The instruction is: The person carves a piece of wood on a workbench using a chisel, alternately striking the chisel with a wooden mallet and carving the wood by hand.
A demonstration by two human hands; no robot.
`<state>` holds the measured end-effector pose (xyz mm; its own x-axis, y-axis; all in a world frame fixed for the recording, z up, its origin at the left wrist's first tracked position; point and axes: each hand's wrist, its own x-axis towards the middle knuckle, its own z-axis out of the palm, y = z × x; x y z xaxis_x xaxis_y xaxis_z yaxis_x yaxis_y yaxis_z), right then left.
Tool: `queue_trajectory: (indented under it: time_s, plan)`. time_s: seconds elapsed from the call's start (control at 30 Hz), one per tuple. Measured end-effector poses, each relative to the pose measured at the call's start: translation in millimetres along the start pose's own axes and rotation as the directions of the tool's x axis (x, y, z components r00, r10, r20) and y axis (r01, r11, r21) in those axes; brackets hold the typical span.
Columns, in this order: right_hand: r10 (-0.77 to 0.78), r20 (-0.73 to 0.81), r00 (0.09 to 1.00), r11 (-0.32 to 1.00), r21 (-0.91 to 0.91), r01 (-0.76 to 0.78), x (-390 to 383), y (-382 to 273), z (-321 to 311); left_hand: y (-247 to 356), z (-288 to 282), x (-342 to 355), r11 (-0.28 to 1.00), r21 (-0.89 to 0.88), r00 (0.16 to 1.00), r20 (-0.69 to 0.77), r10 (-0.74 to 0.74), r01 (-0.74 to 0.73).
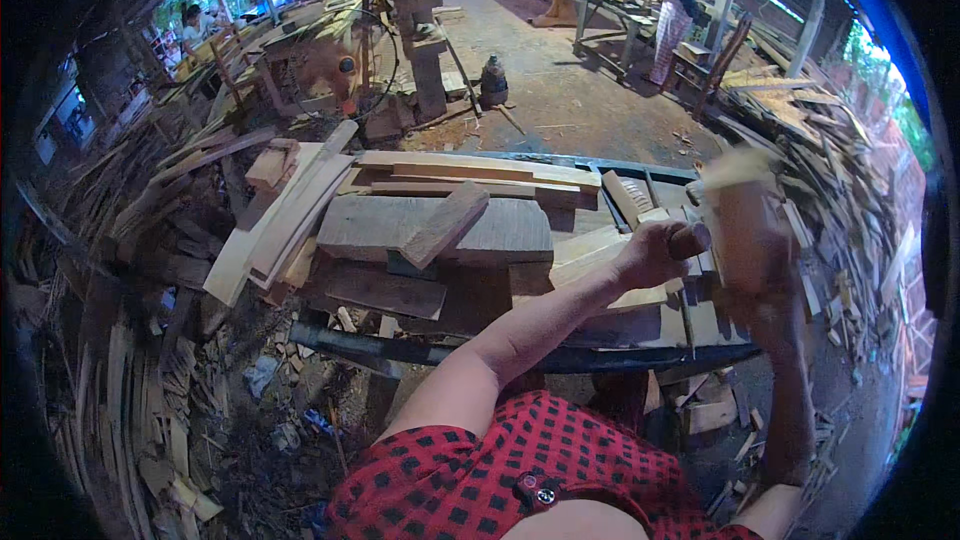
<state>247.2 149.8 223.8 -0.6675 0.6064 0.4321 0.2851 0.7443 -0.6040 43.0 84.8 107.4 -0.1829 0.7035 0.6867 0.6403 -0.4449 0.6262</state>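
Near the right end of the cluttered tabletop [590,360], a round-ended brown wooden handle [690,239] is gripped in the closed left hand [648,252]. A thick, tan, mallet-like wooden block [740,205] is held in the right hand [770,288], its fingers blurred. The left knuckles could be struck by a misaimed blow. The handle's end looks paler and flattish; the block's edges are smeared.

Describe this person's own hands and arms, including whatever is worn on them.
The left hand is bare, with no glove visible; the left forearm is uncovered too. A short red sleeve patterned with dark squares covers the left upper arm. The right hand is motion-blurred, so its details cannot be told; the right forearm shows no sleeve.
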Motion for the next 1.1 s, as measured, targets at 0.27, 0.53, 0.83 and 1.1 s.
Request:
queue_trajectory:
  time_s: [0.27, 0.53, 0.83, 1.1]
  plan:
    - [0.229, -0.303, 0.925, 0.835, 0.549, -0.027, 8.8, 7.2, -20.8, -9.7, 3.0, -1.6, 0.998, -0.06, 1.0, 0.008, 0.008, -0.008]
    - [0.051, 0.055, 0.997, 0.934, 0.35, -0.067, -6.5, 4.7, 8.7, 1.6, -6.5, 4.3, 0.979, -0.186, 0.997, 0.026, -0.079, 0.082]
    - [-0.12, -0.008, 0.993, 0.946, 0.304, 0.117, -5.6, 6.9, 27.7, -2.4, -8.5, 3.4, 0.997, 0.063, 0.994, 0.096, -0.043, 0.037]
    - [0.29, 0.035, 0.956, 0.921, 0.261, -0.289, -28.5, 79.5, 76.1, -14.2, -21.5, -7.0, 0.788, -0.568, 0.971, 0.163, -0.173, 0.236]
